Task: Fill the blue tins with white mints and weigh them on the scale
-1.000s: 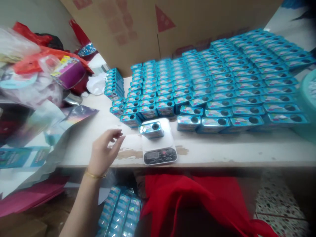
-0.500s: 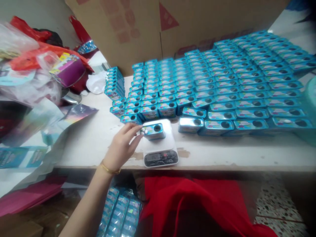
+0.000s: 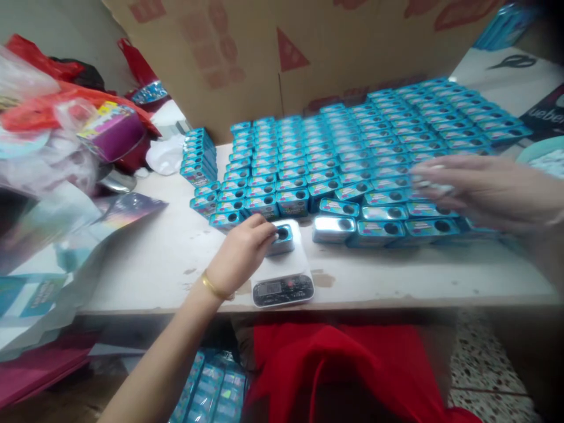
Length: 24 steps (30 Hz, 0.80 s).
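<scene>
Blue tin [image 3: 282, 247] stood on the scale [image 3: 285, 267], frame centre; the left hand [image 3: 241, 254], nearly closed, hold unclear, had shifted beside its hole [image 3: 283, 233]; the right hand [image 3: 478, 183], newly entered at right, curled round white pellets [image 3: 438, 188], engaging both hands.

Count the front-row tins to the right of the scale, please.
3 clear: the glossy tin nearest the scale, the middle tin, then the right tin; more may hide behind the right grip.

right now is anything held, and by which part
The right hand holds white pieces in its fingers; blur hides by which part. The left hand covers one end of the tin; any grip is unclear.
</scene>
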### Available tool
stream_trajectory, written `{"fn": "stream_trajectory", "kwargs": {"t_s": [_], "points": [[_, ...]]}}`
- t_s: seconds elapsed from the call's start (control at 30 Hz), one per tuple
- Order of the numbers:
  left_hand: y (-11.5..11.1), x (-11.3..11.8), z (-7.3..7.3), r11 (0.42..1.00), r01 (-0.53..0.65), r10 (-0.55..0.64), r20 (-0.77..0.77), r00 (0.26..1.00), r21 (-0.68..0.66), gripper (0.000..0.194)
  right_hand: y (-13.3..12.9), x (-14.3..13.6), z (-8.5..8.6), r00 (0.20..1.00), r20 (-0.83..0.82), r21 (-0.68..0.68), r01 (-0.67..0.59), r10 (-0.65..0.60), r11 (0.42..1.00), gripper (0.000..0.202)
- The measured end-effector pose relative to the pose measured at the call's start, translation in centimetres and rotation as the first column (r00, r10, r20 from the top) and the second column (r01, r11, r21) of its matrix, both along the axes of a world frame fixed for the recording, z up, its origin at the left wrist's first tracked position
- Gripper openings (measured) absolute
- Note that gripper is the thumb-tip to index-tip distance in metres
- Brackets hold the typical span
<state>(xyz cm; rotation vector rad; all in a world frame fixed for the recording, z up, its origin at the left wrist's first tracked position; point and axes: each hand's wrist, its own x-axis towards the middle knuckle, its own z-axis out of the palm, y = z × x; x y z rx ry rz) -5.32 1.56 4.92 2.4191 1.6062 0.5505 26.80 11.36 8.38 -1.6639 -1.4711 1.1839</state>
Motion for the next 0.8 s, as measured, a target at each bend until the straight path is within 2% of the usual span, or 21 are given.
{"fn": "stream_trajectory", "kwargs": {"t_s": [0.07, 0.1, 0.17, 0.27, 0.4, 0.53, 0.63, 0.73, 0.8], "points": [[0.0, 0.1, -0.4, 1.000, 0.011, -0.012, 0.058, 0.998, 0.025, 0.020, -0.3, -3.7, 0.2, 0.961, -0.177, -0.095, -0.233, 0.214, 0.968, 0.020], [-0.2, 0.1, -0.6, 0.999, 0.009, -0.013, 0.091, 0.996, 0.043, 0.019, -0.6, -5.7, 0.2, 0.919, -0.228, -0.113, -0.354, 0.323, 0.928, 0.020], [-0.6, 0.0, -0.9, 0.996, -0.013, -0.001, 0.158, 0.987, 0.090, 0.017, -1.0, -9.8, 0.2, 0.817, -0.207, -0.093, -0.564, 0.538, 0.821, 0.015], [-1.6, -0.5, -1.0, 0.984, -0.066, 0.028, 0.226, 0.974, 0.163, 0.017, -1.2, -14.2, 0.0, 0.689, 0.066, -0.027, -0.722, 0.722, 0.691, 0.007], [-2.7, -1.4, -1.1, 0.969, -0.137, 0.082, 0.253, 0.964, 0.206, 0.016, -1.0, -16.6, -0.7, 0.510, 0.410, -0.042, -0.818, 0.756, 0.574, 0.010], [-3.5, -2.1, -1.5, 0.966, -0.158, 0.100, 0.271, 0.957, 0.204, 0.016, -1.3, -17.4, -0.7, 0.392, 0.588, -0.094, -0.836, 0.707, 0.541, 0.019], [-3.8, -2.3, -1.8, 0.964, -0.170, 0.106, 0.286, 0.952, 0.206, 0.016, -1.7, -18.0, -0.4, 0.362, 0.637, -0.126, -0.822, 0.681, 0.555, 0.026], [-4.0, -2.4, -1.8, 0.959, -0.187, 0.117, 0.301, 0.946, 0.214, 0.016, -1.5, -18.2, -0.2, 0.432, 0.607, -0.062, -0.811, 0.667, 0.582, 0.020], [-4.2, -2.6, -2.0, 0.950, -0.220, 0.144, 0.315, 0.938, 0.222, 0.016, -1.1, -17.9, -0.3, 0.555, 0.463, -0.006, -0.778, 0.691, 0.628, 0.007]]}}
